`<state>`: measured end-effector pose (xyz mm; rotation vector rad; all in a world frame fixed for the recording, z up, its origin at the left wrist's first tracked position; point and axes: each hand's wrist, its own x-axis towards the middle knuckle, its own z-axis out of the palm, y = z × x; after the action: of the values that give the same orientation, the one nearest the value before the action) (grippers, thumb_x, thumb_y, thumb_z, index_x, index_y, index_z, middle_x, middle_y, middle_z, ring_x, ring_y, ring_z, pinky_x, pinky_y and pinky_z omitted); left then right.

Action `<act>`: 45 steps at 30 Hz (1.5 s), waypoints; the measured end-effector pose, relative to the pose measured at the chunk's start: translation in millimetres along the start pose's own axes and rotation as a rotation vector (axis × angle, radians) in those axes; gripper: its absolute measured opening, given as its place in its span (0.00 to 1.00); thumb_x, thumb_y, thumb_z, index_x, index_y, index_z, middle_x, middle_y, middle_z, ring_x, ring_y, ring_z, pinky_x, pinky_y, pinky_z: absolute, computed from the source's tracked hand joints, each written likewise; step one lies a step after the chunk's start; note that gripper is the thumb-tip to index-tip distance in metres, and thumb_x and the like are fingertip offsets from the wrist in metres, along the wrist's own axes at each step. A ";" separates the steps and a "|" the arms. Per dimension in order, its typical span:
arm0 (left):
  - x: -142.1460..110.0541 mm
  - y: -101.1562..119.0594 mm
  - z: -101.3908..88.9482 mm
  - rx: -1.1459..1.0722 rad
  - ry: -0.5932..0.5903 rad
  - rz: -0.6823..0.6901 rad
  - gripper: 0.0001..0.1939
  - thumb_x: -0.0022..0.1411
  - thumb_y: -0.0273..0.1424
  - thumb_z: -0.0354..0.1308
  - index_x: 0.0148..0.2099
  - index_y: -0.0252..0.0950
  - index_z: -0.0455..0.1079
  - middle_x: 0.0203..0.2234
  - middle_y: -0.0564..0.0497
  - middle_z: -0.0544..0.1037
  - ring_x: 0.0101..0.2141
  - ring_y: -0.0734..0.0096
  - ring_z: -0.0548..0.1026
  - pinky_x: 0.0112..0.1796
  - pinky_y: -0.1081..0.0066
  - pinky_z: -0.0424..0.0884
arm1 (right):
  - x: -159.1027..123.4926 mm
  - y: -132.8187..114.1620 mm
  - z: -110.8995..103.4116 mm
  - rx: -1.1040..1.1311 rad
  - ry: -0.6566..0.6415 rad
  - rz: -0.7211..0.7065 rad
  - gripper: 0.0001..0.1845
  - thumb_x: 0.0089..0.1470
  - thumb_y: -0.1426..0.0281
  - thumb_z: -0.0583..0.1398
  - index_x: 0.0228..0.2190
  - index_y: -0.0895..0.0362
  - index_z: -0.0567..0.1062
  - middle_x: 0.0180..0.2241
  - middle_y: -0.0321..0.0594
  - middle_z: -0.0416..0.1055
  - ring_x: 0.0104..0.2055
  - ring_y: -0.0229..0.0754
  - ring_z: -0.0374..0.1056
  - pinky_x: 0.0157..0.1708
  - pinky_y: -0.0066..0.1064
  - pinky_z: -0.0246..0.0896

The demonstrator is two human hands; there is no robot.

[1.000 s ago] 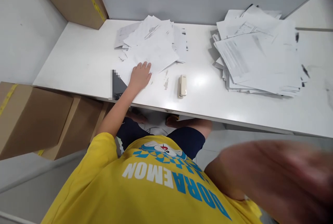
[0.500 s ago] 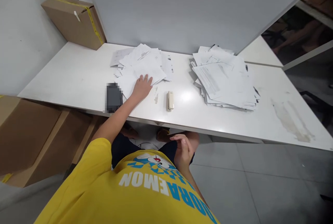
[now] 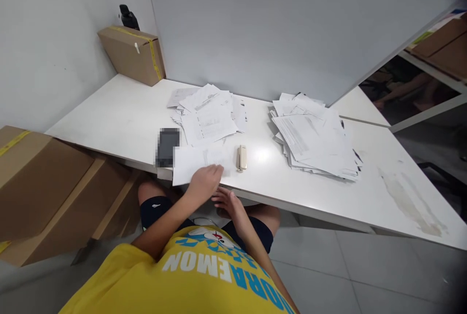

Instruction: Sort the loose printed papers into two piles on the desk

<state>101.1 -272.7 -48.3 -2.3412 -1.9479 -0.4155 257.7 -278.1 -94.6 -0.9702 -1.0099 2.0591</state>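
A loose sheet of paper (image 3: 188, 160) lies at the table's front edge, partly jutting over it. My left hand (image 3: 205, 181) is on its near right part, fingers bent and closed on it. Just below the edge, beside the left fingers, my right hand (image 3: 229, 203) has its fingers stretched and holds nothing. A cream stapler (image 3: 241, 158) sits right of the sheet. Behind the sheet is a messy pile of papers (image 3: 209, 121), printed page on top. Further right rests a taller stack of papers (image 3: 310, 134).
A pixelated dark object (image 3: 168, 146) lies left of the sheet on the white table (image 3: 105, 114). A taped cardboard box (image 3: 133, 56) stands in the back left corner, with more cardboard boxes (image 3: 47, 187) at lower left. A grey partition (image 3: 255, 31) rises behind the papers.
My left hand has drawn a sheet from the left pile towards the front edge. My right hand has come up and left from my lap to beside it. The camera view has shifted.
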 end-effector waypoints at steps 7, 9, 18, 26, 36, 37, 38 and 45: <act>-37.3 22.1 3.4 -0.443 -0.011 -0.059 0.19 0.69 0.28 0.47 0.56 0.33 0.74 0.54 0.41 0.78 0.59 0.53 0.73 0.57 0.53 0.71 | 14.2 -2.3 18.7 0.171 0.161 -0.001 0.28 0.44 0.48 0.68 0.39 0.57 0.79 0.41 0.44 0.79 0.47 0.49 0.75 0.46 0.38 0.72; -28.3 9.3 -10.8 -0.672 -0.088 -0.159 0.20 0.70 0.30 0.45 0.56 0.36 0.74 0.52 0.44 0.80 0.54 0.58 0.77 0.55 0.56 0.73 | 17.6 -0.5 16.9 0.146 0.213 -0.014 0.29 0.43 0.51 0.69 0.43 0.56 0.78 0.42 0.44 0.79 0.43 0.49 0.75 0.42 0.40 0.74; 109.2 -142.2 -54.9 -0.171 0.009 -0.442 0.29 0.70 0.37 0.49 0.68 0.29 0.59 0.65 0.35 0.65 0.63 0.47 0.64 0.60 0.54 0.61 | 1.2 25.3 9.1 -0.100 0.365 -0.015 0.28 0.39 0.48 0.70 0.30 0.60 0.80 0.30 0.46 0.78 0.30 0.49 0.73 0.33 0.40 0.73; 135.9 -195.9 -31.2 0.000 -0.040 -0.435 0.14 0.65 0.34 0.54 0.49 0.32 0.69 0.51 0.36 0.72 0.54 0.50 0.66 0.57 0.55 0.58 | -35.8 25.1 -25.3 -0.136 0.498 -0.133 0.31 0.40 0.46 0.70 0.37 0.60 0.82 0.41 0.49 0.81 0.46 0.56 0.75 0.49 0.44 0.72; 14.8 -144.4 -72.3 -1.034 0.340 -0.631 0.16 0.55 0.41 0.63 0.43 0.39 0.70 0.42 0.49 0.78 0.40 0.63 0.76 0.37 0.71 0.72 | -32.2 8.4 -37.5 0.158 0.499 -0.248 0.35 0.43 0.55 0.70 0.53 0.53 0.77 0.48 0.44 0.79 0.55 0.52 0.72 0.59 0.46 0.66; -7.1 -135.0 -68.6 -1.105 0.374 -0.695 0.18 0.53 0.43 0.65 0.42 0.39 0.70 0.39 0.49 0.78 0.37 0.63 0.76 0.34 0.72 0.72 | -30.6 6.4 -34.5 0.201 0.448 -0.250 0.35 0.44 0.56 0.70 0.54 0.52 0.75 0.49 0.44 0.78 0.55 0.51 0.72 0.58 0.46 0.66; -28.3 -125.3 -62.7 -1.172 0.403 -0.761 0.20 0.50 0.44 0.67 0.42 0.39 0.71 0.38 0.50 0.78 0.35 0.64 0.76 0.33 0.72 0.71 | -29.2 5.1 -31.6 0.232 0.399 -0.233 0.35 0.45 0.56 0.70 0.55 0.51 0.75 0.50 0.43 0.78 0.55 0.51 0.72 0.58 0.46 0.67; -117.5 -66.5 1.4 -1.459 0.302 -1.056 0.26 0.42 0.42 0.74 0.42 0.36 0.76 0.34 0.49 0.82 0.34 0.61 0.79 0.33 0.70 0.73 | -19.5 23.1 -15.8 0.086 0.357 0.007 0.33 0.35 0.58 0.74 0.45 0.55 0.79 0.44 0.44 0.80 0.50 0.53 0.74 0.50 0.44 0.70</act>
<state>17.6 -371.6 -86.8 -0.8088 -2.9133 -2.6973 275.9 -299.1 -114.3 -1.2409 -0.7261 1.8303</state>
